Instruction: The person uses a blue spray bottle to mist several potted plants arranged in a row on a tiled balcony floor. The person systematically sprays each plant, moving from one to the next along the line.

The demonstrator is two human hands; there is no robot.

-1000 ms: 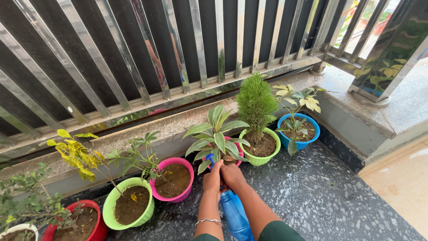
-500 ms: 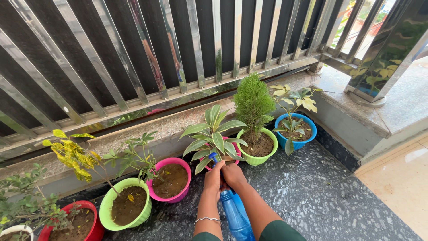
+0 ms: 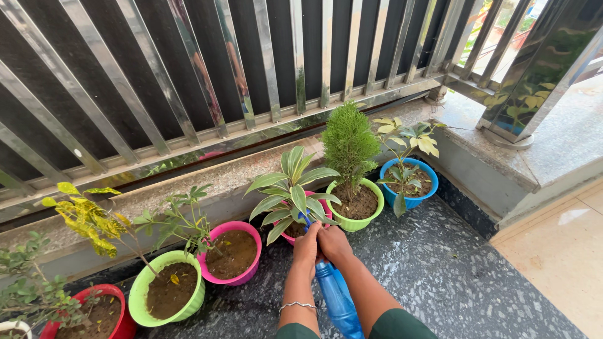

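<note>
- Head view: both hands are closing together round the top of a blue spray bottle (image 3: 336, 298), the left hand (image 3: 306, 246) and right hand (image 3: 333, 243) touching each other, fingers wrapped tight about its neck and trigger.
- The bottle's blue nozzle (image 3: 306, 219) is pointing into the broad-leaved plant (image 3: 290, 191) in the small pink pot (image 3: 325, 204), just in front of the hands.
- To the right, a light green pot (image 3: 364, 220) is carrying a bushy conifer, and a blue pot (image 3: 414, 199) is sitting just beyond it.
- To the left, a bigger pink pot (image 3: 235, 276) and a lime pot (image 3: 139, 295) are lining the dark speckled floor (image 3: 440, 270).
- Risk, as I judge it: with the nozzle this close among the leaves, a hard squeeze could be bending them, or overspray could be wetting the floor and making it slippery.
</note>
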